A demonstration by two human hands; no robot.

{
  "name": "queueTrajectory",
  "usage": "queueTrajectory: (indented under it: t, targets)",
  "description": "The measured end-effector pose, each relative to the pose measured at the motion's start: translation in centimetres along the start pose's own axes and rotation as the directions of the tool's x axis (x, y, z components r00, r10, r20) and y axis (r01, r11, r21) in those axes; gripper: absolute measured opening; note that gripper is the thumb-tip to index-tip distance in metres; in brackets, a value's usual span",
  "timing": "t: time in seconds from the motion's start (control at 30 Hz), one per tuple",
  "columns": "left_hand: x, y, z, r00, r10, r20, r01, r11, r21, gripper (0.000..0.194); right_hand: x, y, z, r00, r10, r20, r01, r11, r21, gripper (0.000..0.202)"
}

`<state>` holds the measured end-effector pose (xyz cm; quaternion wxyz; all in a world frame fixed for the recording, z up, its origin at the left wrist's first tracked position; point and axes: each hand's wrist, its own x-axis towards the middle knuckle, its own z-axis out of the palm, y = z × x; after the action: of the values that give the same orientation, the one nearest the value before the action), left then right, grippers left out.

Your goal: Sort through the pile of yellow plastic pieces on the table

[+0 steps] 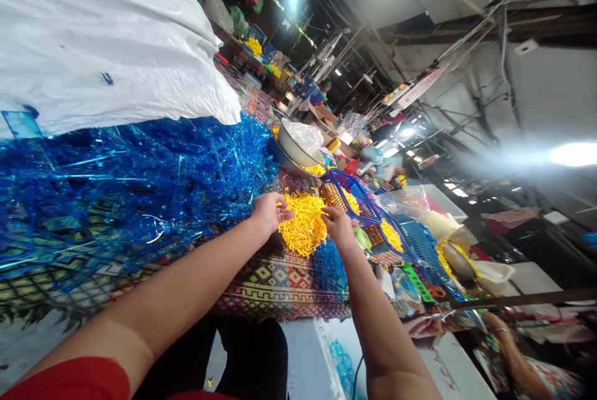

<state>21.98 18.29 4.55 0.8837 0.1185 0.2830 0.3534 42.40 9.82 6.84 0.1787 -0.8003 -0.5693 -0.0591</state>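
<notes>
1. Head view: the left hand (269, 212) rests at the left edge of a heap of small yellow plastic pieces (304, 224), its fingers curled together and pinching what looks like one yellow piece at the tips.
2. The right hand (336, 223) touches the heap's right edge, fingers bent down into the pieces; whether they are closed on anything cannot be told.
3. The heap lies on a patterned woven cloth (275, 282) between the two hands; it is longer than wide, its long axis running from near the person towards the far end of the table (the single pieces are too small to tell which way each points).
4. Left of the heap spreads a big tangle of clear blue plastic frames (130, 188), glossy and spiky, partly under a white plastic sack (102, 39).
5. Just beyond the right hand stands a blue mesh basket (354, 195) holding more yellow pieces; behind the heap is a round metal bowl (293, 151).
6. At the lower right, another person's hand (497, 325) shows at the frame's edge.
</notes>
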Motion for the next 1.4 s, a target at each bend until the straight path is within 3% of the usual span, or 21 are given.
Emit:
queueTrajectory:
  t: [0.17,0.3,0.4,0.5,0.6,0.7,0.83,0.97,1.07,1.17,1.23,1.3,1.4]
  targets:
    - [-0.1,0.3,0.1,0.998,0.033,-0.055,-0.032,0.999,0.027,0.004,-1.5,-1.2,1.4,0.993,0.017,0.120,0.004,0.985,-0.173,0.035]
    - [-0.2,0.3,0.0,0.998,0.039,-0.041,-0.037,0.998,0.049,0.005,-1.7,-1.9,2.4,0.999,-0.017,0.049,0.026,0.983,-0.183,0.030]
    - [-0.2,0.3,0.1,0.998,0.054,-0.034,-0.053,0.998,0.041,0.007,-1.5,-1.6,2.7,1.000,0.007,0.000,-0.007,0.998,-0.058,0.020]
    - [-0.3,0.1,0.2,1.000,0.027,0.005,-0.027,1.000,0.014,0.008,-1.3,-0.9,2.6,0.992,0.123,-0.009,-0.120,0.982,0.143,0.020]
    - [-0.2,-0.2,0.2,0.997,-0.039,0.073,0.040,0.999,-0.011,0.008,-1.2,-0.3,2.4,0.967,0.255,0.025,-0.246,0.893,0.378,0.027]
    - [0.0,-0.5,0.1,0.993,-0.044,0.107,0.047,0.999,-0.023,0.013,-1.3,-0.7,1.7,0.953,0.299,0.040,-0.275,0.806,0.524,0.032]
    - [0.3,-1.2,-0.1,0.996,-0.057,0.075,0.058,0.998,-0.002,0.012,-1.4,-3.7,0.8,0.971,0.238,0.036,-0.206,0.745,0.635,0.035]
    - [0.2,-1.6,-0.1,0.984,-0.144,0.102,0.145,0.989,0.000,0.023,-0.9,-6.6,0.4,0.989,0.025,0.148,-0.120,0.725,0.678,0.040]
    - [0.2,-1.0,-0.2,0.984,-0.129,0.123,0.131,0.991,-0.009,0.014,0.4,-6.2,0.2,0.989,-0.052,0.138,-0.028,0.851,0.525,0.038]
    - [0.6,0.4,-0.3,0.998,-0.068,0.014,0.068,0.997,-0.020,0.004,1.9,-4.6,0.3,0.982,-0.135,0.132,0.122,0.987,0.101,0.029]
    - [0.8,1.4,-0.4,0.999,-0.017,-0.046,0.014,0.999,-0.047,0.004,2.4,-4.0,0.6,0.947,-0.198,0.254,0.247,0.953,-0.178,0.026]
    - [1.0,2.0,-0.6,0.997,0.027,-0.072,-0.032,0.997,-0.068,0.003,2.4,-3.9,1.0,0.913,-0.201,0.356,0.330,0.876,-0.352,0.024]
    - [1.0,2.0,-0.6,0.997,0.030,-0.073,-0.035,0.997,-0.063,0.002,1.8,-4.3,1.7,0.910,-0.162,0.381,0.351,0.789,-0.504,0.022]
